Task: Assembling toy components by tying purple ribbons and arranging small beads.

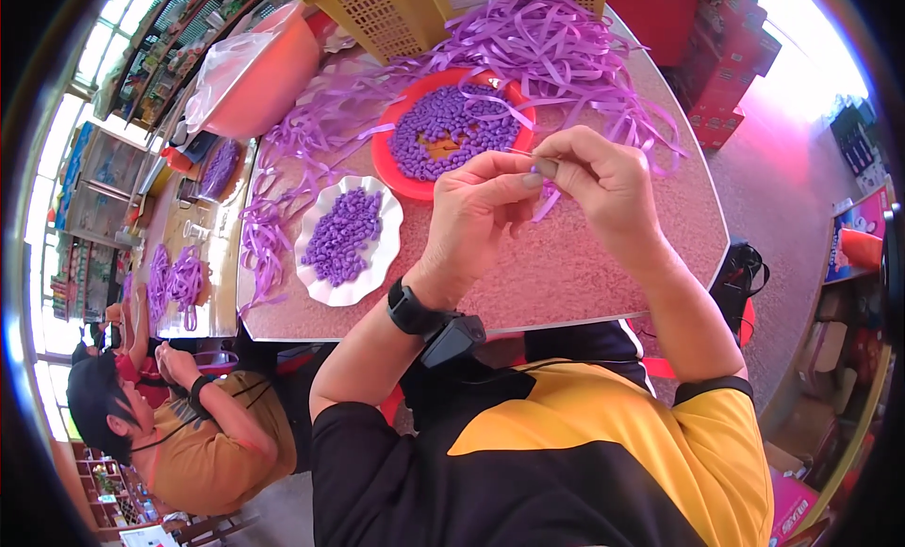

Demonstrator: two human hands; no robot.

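My left hand (479, 203) and my right hand (603, 181) meet above the table, their fingertips pinched together. Between the fingertips shows a bit of a small purple piece (535, 170); a thin line, too fine to identify, runs beside it. A purple ribbon (547, 204) hangs just below the fingers. Behind my left hand stands a red-orange bowl (396, 174) with many small purple pieces (429, 123) in it. To its left, a white scalloped plate (363, 281) carries more such purple pieces (341, 236). Which fingers bear the ribbon is hidden.
Loose purple ribbons (537, 42) heap at the table's far side, by a yellow basket (377, 24). A pink basin (269, 80) with a plastic bag stands far left. Another person (203, 434) sits at left by a second table (222, 302). Red boxes (721, 71) stack at right.
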